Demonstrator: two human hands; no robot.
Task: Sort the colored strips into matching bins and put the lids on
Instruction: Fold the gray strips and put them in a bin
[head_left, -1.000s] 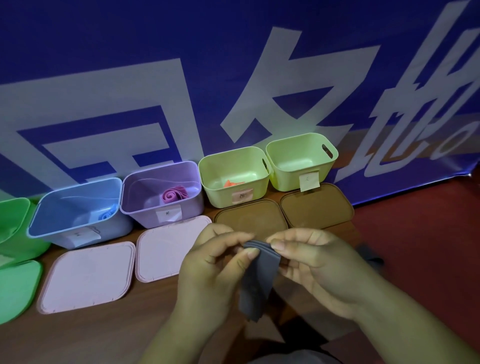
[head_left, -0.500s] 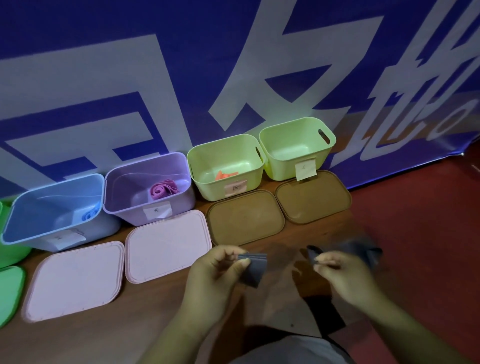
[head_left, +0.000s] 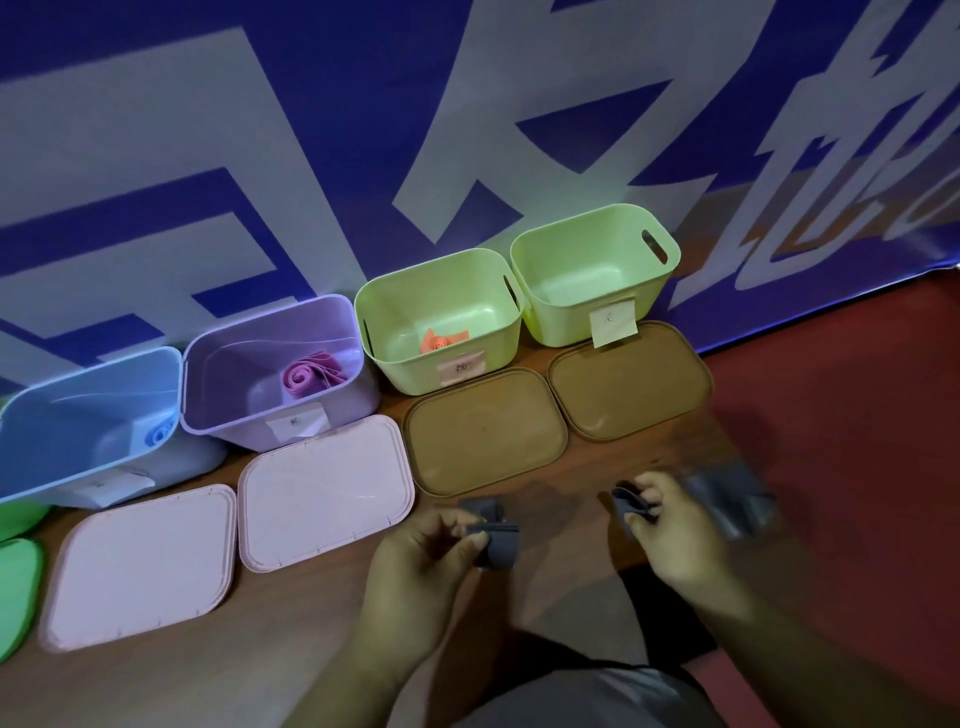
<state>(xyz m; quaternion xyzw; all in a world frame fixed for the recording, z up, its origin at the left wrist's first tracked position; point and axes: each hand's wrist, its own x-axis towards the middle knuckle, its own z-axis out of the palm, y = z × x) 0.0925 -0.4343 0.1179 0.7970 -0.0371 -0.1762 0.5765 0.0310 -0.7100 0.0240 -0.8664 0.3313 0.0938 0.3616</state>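
Well apart, backs upward, left hand (head_left: 428, 553) pinches a folded grey strip (head_left: 500, 545); right hand (head_left: 675, 530) pinches a grey piece (head_left: 629, 503) (blurred).

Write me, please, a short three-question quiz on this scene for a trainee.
1. True or false: the rightmost green bin holds no strip.
2. What do the left hand and the right hand each pinch? A orange strip; B grey strip; C pink lid.
3. How many brown lids lie unfitted?
Key: 1 true; 2 B; 3 two.
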